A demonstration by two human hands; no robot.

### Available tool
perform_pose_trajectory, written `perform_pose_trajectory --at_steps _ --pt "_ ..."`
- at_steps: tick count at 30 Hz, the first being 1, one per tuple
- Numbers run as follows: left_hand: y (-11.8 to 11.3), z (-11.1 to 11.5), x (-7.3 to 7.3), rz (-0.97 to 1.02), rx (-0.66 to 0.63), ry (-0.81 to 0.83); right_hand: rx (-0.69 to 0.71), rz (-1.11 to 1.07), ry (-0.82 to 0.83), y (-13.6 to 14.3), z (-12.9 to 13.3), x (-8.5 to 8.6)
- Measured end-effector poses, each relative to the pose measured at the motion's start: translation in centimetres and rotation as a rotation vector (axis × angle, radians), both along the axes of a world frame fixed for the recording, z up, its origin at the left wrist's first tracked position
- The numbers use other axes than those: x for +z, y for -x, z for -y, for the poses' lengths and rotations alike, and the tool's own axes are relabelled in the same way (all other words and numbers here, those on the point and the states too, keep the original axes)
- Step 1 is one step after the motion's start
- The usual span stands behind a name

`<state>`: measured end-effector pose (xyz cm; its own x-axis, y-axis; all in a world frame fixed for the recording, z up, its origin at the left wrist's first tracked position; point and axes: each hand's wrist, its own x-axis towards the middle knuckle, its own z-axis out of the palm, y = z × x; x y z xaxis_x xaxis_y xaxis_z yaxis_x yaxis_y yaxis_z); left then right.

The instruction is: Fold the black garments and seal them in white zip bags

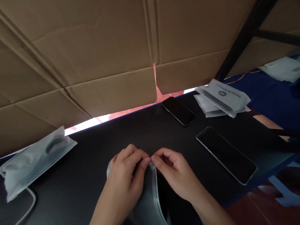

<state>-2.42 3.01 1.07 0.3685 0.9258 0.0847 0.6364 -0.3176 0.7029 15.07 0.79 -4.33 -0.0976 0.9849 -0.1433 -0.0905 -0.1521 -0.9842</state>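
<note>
Your left hand (128, 170) and right hand (175, 170) pinch the far corner of the translucent pouch (147, 216) over the black tabletop (93, 182), seemingly working its edge strip (155, 185), so the next move calls for steady pressure.

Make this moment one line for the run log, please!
left hand: pinching corner of bag | right hand: pinching same corner | near phone, far phone: lying on table

Cardboard (102, 41) stands along the far side. Toward the right lie a smaller phone (179, 111), a larger phone (227, 155) nearer, and overlapping white packets (224, 97); far right, a pale item (288, 69), possibly another packet.
</note>
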Motion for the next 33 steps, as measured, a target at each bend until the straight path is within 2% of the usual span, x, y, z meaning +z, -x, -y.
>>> perform_pose_trajectory --at_steps 4,8,11,14,16,19,23,25,27,30,33 --pt "-0.2 0.2 -0.4 0.024 0.080 -0.070 0.014 0.093 -0.053 0.1 0.8 1.1" --pt "0.9 -0.5 -1.1 0.026 0.251 -0.187 0.044 0.245 -0.115 0.4 3.5 1.6" --pt "2.7 -1.7 -1.3 -0.021 0.372 -0.270 0.146 0.431 -0.200 0.7 6.3 0.4" --pt "4.2 -2.6 -1.2 -0.115 0.435 -0.309 0.247 0.506 -0.266 0.6 8.4 -1.3" --pt "4.7 -2.1 -1.2 -0.203 0.431 -0.313 0.271 0.548 -0.325 0.1 8.8 -1.9" --pt "4.4 1.0 -2.0 -0.339 0.398 -0.323 0.243 0.741 -0.481 -1.7 8.1 -1.9" --pt "3.3 6.5 -4.8 -0.597 0.237 -0.377 0.220 1.124 -0.675 -4.5 6.7 -2.1" --pt "2.8 8.0 -6.1 -0.660 0.181 -0.405 0.251 1.237 -0.689 -5.1 6.5 -2.6" --pt "2.8 8.4 -6.8 -0.658 0.173 -0.418 0.283 1.282 -0.674 -5.2 6.6 -3.1" --pt "4.9 8.0 -6.4 -0.559 0.151 -0.411 0.293 1.295 -0.653 -4.9 6.7 -3.3" --pt "10.3 8.0 -5.4 -0.483 0.192 -0.338 0.276 1.280 -0.648 -4.8 6.7 -3.1"
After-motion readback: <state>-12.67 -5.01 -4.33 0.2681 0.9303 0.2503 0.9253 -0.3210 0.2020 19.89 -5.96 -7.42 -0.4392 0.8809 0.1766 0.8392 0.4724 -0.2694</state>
